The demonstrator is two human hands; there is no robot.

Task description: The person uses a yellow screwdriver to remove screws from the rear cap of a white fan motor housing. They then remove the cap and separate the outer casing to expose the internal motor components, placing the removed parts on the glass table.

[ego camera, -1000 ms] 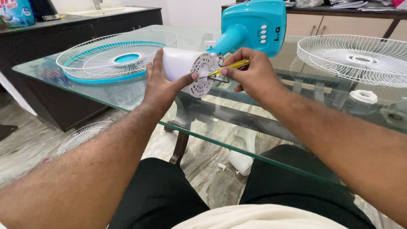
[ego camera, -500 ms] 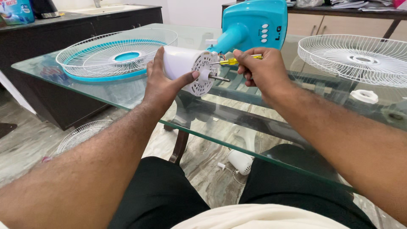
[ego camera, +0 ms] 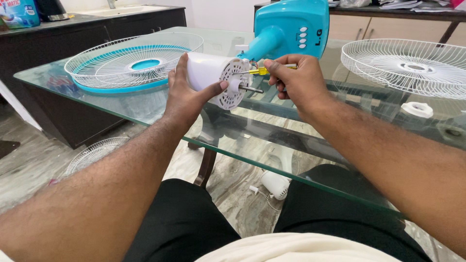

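Note:
My left hand (ego camera: 187, 94) grips the white fan motor housing (ego camera: 208, 73), thumb across its round vented front face, from which a metal shaft (ego camera: 251, 89) sticks out. My right hand (ego camera: 296, 80) holds a yellow-handled screwdriver (ego camera: 262, 71) whose tip rests against the upper edge of the motor face. The motor joins a teal neck leading to the teal fan base (ego camera: 291, 29) with white buttons, standing on the glass table (ego camera: 145, 104).
A white-and-teal wire fan guard (ego camera: 131, 63) lies on the table at left; another white guard (ego camera: 407, 65) at right, with a white round nut (ego camera: 417, 109) near it. A third guard (ego camera: 94, 153) and a white part (ego camera: 274, 184) lie on the floor. Dark cabinets stand behind.
My right hand has lifted and turned the screwdriver from a low angle to nearly level at the motor face's top edge. My left hand keeps its grip on the housing.

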